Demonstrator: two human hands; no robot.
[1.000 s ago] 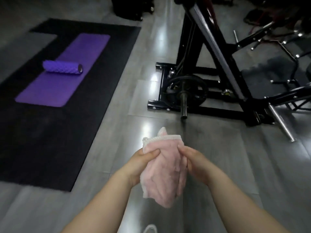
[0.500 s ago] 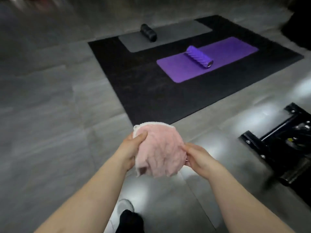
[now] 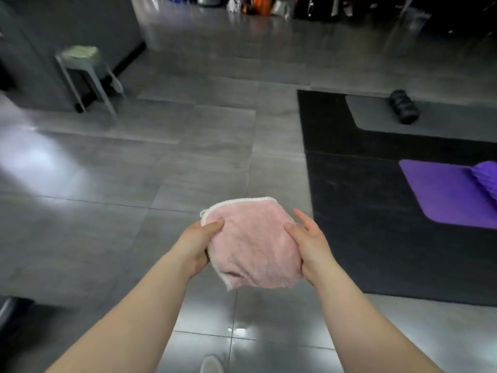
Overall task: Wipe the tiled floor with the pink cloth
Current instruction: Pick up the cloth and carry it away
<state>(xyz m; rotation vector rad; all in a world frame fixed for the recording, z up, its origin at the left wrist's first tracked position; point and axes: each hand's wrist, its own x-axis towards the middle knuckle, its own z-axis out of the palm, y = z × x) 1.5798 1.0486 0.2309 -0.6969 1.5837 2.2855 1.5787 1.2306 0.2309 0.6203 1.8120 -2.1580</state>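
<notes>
Bare grey tiled floor (image 3: 129, 238) is lying open ahead of you and to your left, giving your hands wide room to pass. A black mat (image 3: 376, 238) is bordering it on your right, carrying a purple mat (image 3: 443, 197). A stool (image 3: 86, 74) is standing far off, left, beside a wall.

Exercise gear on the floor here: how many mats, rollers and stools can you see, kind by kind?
Mats: 3, a big black mat, a grey mat and a purple mat lying on it
Foam rollers: 2, a black roller and a purple roller
Stools: 1, a grey stool
Total: 6
</notes>
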